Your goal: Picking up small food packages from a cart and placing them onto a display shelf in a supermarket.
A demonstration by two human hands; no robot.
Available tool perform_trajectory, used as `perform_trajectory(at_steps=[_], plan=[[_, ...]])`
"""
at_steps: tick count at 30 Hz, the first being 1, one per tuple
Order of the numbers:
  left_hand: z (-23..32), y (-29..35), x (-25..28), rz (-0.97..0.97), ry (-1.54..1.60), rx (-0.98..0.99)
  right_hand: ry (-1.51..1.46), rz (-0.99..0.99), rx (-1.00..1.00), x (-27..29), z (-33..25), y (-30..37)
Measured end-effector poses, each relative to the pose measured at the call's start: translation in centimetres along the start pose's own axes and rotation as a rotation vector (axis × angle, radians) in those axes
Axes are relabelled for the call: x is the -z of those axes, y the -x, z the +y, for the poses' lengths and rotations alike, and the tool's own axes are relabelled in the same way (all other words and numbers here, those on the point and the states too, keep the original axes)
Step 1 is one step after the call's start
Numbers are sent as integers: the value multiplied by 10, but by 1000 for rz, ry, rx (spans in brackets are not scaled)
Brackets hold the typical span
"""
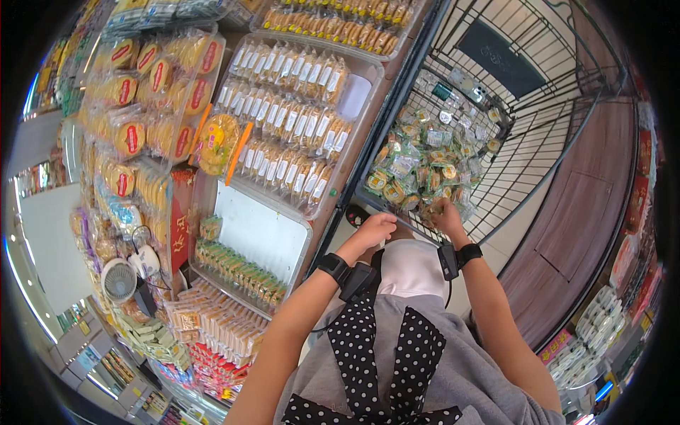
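A black wire shopping cart [559, 113] stands in front of me, with a heap of small green-and-clear wrapped biscuits [425, 159] in its near end. My right hand [448, 214] reaches in at the near edge of this heap, fingers closed on a small wrapped biscuit [429, 211] that they partly cover. Closer to the display, my left hand [374, 231] hangs just short of the cart's near rim, its fingers curled together; whatever they may hold is hidden. To the left, a clear plastic bin [258, 230] has rows of similar green-wrapped biscuits [237, 273] along its near side.
Beyond that bin stand another bin of white-labelled biscuit packs [287, 117] and a bin with yellow packs [333, 28]. Bagged round biscuits [152, 92] are stacked at left, above a small fan [119, 280]. A brown wooden panel [577, 212] runs along the cart's right.
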State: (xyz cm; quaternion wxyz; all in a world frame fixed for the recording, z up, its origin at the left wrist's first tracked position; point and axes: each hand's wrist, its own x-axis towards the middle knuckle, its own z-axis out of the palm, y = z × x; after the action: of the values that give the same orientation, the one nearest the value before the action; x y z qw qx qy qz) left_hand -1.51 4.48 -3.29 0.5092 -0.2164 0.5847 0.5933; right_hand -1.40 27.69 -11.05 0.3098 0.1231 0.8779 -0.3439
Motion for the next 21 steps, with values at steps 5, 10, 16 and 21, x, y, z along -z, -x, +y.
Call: perform_trajectory(at_steps=[5, 10, 16, 21], plan=[[-9, -6, -8, 131, -279, -236, -438, -133, 75, 12, -49, 11], [-5, 2, -5, 372, -336, -596, -511, -439, 93, 30, -119, 25], [22, 72, 25, 156, 40, -405, -583, -572, 109, 56, -185, 49], [31, 146, 41, 166, 158, -478, -462, -754, 286, 56, -232, 65]])
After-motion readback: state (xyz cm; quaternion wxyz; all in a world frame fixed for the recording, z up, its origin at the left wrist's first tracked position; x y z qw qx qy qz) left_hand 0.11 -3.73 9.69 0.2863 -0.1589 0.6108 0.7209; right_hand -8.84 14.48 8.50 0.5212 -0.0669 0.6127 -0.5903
